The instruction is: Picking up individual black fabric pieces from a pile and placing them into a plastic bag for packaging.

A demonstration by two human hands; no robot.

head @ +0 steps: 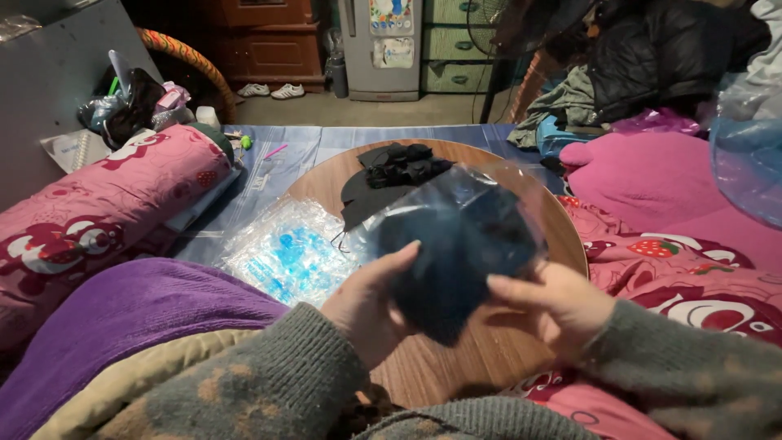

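We see two hands holding one dark thing up over a round wooden table [456, 367]. The thing is a dark cloth [456, 261] inside a clear bag [505, 195]. It sits right between the hands, above the near edge of the table.

The left hand [371, 305] is on the left side of the cloth. Its thumb lies on the front and its fingers go behind, so it is closed on the cloth. The right hand [554, 301] is on the right side. Its fingers point toward the cloth and press on the bag, so it grips too. Both arms wear grey knit sleeves [277, 383].

At the far edge of the table lies a pile of black cloths [391, 175]. It is well apart from the hands. On the left edge of the table, partly on the blue mat [326, 143], is a heap of clear bags [285, 248] with blue bits in them. It is near the left hand but does not touch it.

A purple blanket [122, 318] lies by the left arm. A pink pillow [98, 212] with red bears is past it. On the right is a pink blanket [652, 179] with strawberries. Far back on the floor are white shoes [271, 90] and a fridge [381, 45].
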